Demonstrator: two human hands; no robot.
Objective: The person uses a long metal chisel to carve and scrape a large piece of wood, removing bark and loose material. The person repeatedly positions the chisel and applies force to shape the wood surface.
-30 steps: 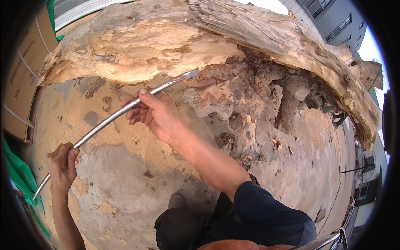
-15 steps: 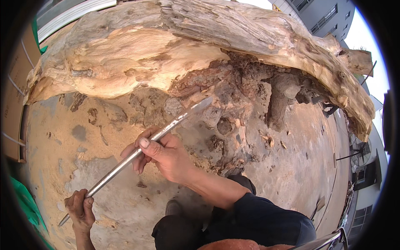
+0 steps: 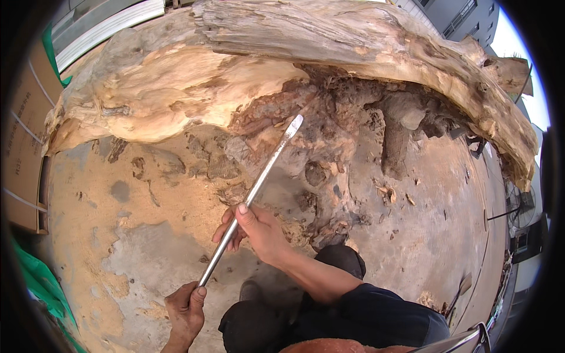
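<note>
A long metal pry bar (image 3: 262, 179) with a flattened, worn tip slants up and to the right in front of me. My left hand (image 3: 186, 309) is closed round its lower end. Farther up the shaft, my right hand (image 3: 256, 230) grips it between thumb and fingers. The flat tip points at the rough, reddish-brown hollow underside (image 3: 321, 126) of a huge tree trunk (image 3: 176, 88); whether it touches the wood I cannot tell. Pale bare wood shows on the trunk's left part, and grey weathered wood runs along its top.
Sawdust and wood chips (image 3: 385, 193) lie on the concrete floor (image 3: 435, 235). Strapped cardboard boxes (image 3: 26, 141) stand at the left edge, above a green sheet (image 3: 44, 282). A long-handled tool (image 3: 462, 288) lies at the lower right. Buildings (image 3: 456, 20) rise behind the trunk.
Both hands have moved to the right with the bar, which now stands steeper. Its tip has risen slightly farther up the trunk's hollow side. The whole view has shifted a little.
</note>
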